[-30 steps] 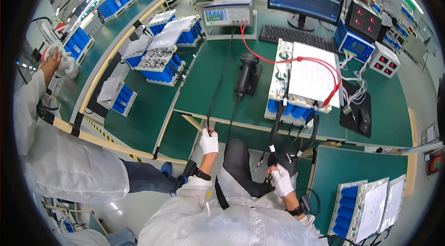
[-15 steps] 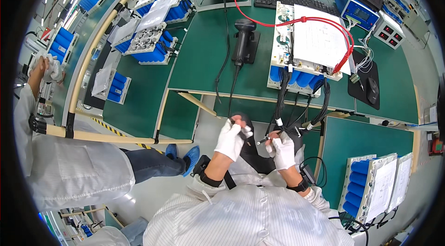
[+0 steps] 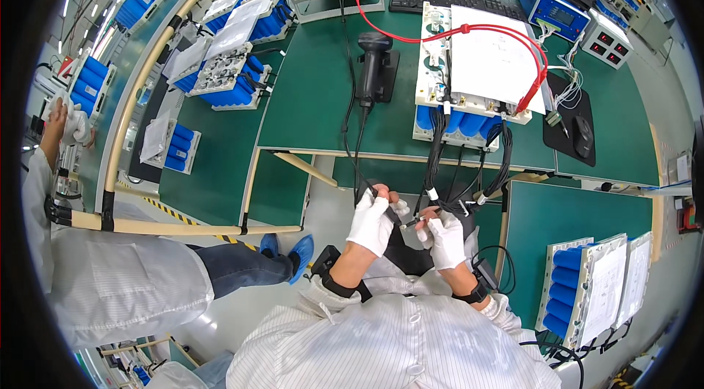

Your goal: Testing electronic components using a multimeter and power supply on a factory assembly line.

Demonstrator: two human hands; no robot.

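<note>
Green bench [image 3: 308, 107]; gloved hands [image 3: 372, 222] on cable [image 3: 433, 169]

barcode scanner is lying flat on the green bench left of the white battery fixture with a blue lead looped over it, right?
Not quite: the lead looped over the white battery fixture is red, not blue. The head view shows it. The barcode scanner does lie left of it on the green bench.

Green-topped workbenches [image 3: 315, 107] stand on a pale grey floor [image 3: 220, 316] under bright lighting.
</note>
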